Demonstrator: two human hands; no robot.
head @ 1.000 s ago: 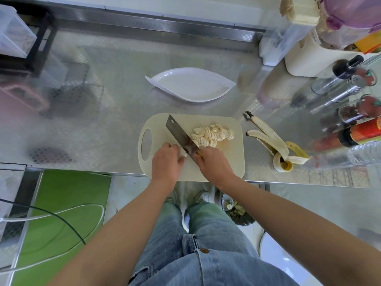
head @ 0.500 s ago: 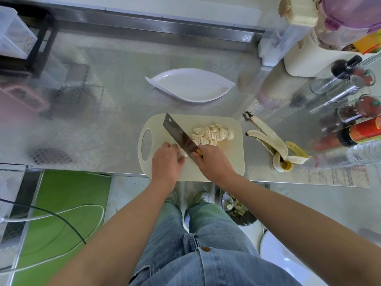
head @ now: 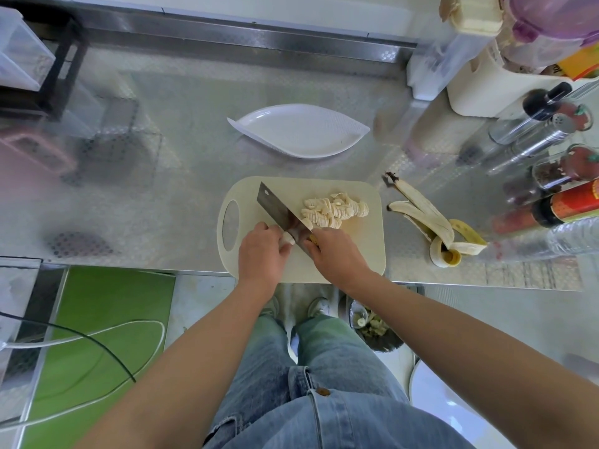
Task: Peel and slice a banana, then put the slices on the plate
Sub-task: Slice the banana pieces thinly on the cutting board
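Observation:
A cream cutting board [head: 356, 241] lies at the counter's front edge. On it sits a heap of banana slices [head: 334, 212]. My left hand [head: 262, 254] pinches the short remaining banana stub [head: 287, 240] against the board. My right hand [head: 337, 257] grips the handle of a cleaver [head: 278, 209], whose blade stands just right of the stub, between it and the slices. A white leaf-shaped plate [head: 301, 131] lies beyond the board, with nothing on it.
The banana peel [head: 434, 222] lies on the steel counter right of the board. Spice bottles and shakers [head: 551, 150] crowd the right side, with containers [head: 486, 59] behind them. A dark rack [head: 48, 59] stands at the far left. A bin [head: 376, 328] with scraps sits on the floor.
The cleaver blade has dropped and shifted slightly left along the board, against the stub. My left hand has kept its hold on the stub.

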